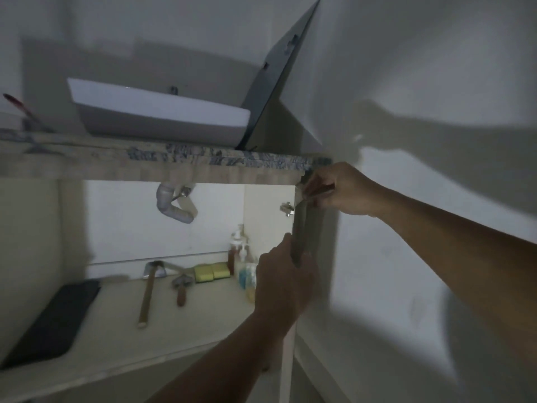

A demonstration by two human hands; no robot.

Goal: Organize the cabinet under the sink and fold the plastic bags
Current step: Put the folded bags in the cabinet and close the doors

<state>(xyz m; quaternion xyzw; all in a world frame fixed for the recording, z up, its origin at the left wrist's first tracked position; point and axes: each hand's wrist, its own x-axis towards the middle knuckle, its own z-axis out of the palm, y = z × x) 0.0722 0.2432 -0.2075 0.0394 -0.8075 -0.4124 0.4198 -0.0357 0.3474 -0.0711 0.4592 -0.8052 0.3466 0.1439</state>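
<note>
The cabinet under the sink stands open, its floor [122, 330] lit. The right door [302, 228] is swung out and seen edge-on. My left hand [283, 283] grips the door's edge low down. My right hand [340, 189] holds a thin tool with a reddish handle at the door's top corner, near the hinge [287, 209]. Inside lie a hammer [148, 292], a second small tool [181, 287], two yellow-green sponges [210, 271] and several pump bottles [241, 257]. A flat black item [55, 321] lies at the left of the floor.
A white basin [157, 112] sits on the granite counter [247, 161], with a dark panel [279, 74] leaning against the wall. A grey drain pipe [171, 207] hangs under the counter. A white wall [421, 82] fills the right side. The room is dim.
</note>
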